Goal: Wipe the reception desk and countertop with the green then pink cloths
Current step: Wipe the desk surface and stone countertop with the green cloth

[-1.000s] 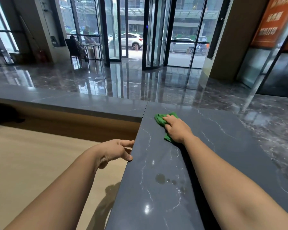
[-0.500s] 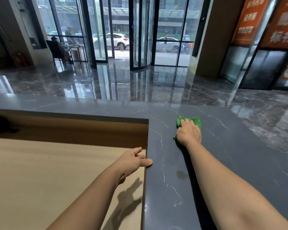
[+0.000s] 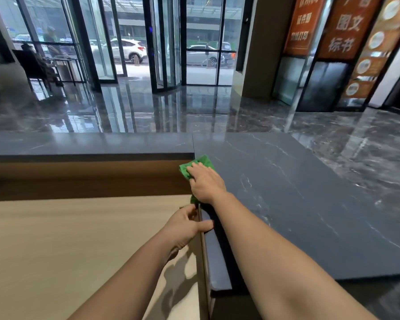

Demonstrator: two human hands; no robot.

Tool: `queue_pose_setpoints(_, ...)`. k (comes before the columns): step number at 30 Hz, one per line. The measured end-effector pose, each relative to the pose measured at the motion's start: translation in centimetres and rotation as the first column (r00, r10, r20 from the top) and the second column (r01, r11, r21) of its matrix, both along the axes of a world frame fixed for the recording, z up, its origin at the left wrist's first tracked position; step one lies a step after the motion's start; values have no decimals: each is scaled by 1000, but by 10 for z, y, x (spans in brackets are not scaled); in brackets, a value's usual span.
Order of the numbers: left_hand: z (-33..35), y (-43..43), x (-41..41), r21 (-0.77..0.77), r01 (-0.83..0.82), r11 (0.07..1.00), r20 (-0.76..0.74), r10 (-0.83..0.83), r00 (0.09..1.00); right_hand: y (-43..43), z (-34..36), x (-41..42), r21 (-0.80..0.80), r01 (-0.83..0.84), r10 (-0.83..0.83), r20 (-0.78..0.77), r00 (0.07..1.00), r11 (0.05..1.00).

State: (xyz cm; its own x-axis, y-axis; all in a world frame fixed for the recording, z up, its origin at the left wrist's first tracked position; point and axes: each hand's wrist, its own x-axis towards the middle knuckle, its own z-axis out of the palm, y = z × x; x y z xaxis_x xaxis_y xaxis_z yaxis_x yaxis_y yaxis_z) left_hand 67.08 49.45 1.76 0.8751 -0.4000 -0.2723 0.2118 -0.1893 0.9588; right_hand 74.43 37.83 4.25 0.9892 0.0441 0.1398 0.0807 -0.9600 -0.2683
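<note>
Cloth shift 1st: green cloth (image 3: 200, 161) now sits at the inner lip of the dark countertop (image 3: 298, 192), centre of frame. Its left corner hangs off over the drop toward the lower beige desk (image 3: 79, 239). 0.5 s ago it lay further right, fully on the slab, so the stroke has run leftward to the edge.

Right hand (image 3: 206, 183) lies flat on the cloth, fingers fairly straight and close together, pressing down rather than pinching.

Left hand (image 3: 185, 227) has come up the edge. It was well apart from the right hand before and is now just below it in frame, near the cloth's lower tail. Thumb lies over the top face, fingers curl vs the side, prob. bracing.

Meaning: the far-left corner strip looks covered. Judging by position, most of the slab to the right and the bottom of frame still needs the green pass, then the desk. Pink cloth not in view, so that 2nd pass seems some way off.
</note>
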Motion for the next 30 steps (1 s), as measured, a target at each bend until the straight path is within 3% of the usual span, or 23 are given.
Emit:
queue_pose_setpoints(5,-2,0,-5,-10,-23,1000,9,23,1000,-36,1,-12,6,4,-4,-30,1000,1000)
queue_pose_setpoints(17,-4,3,-6,-10,15,1000,42,-14,999,-140,11,-47,-14,307,-307,-56,950,952)
queue_pose_setpoints(23,-2,3,-15,-111,-1,994,7,2,1000,-113,3,-35,-13,446,-446,-18,895,895)
queue_pose_setpoints(30,-4,24,-26,-51,188,981,-30,-189,981,-21,-7,-31,27,409,-410,54,910,912)
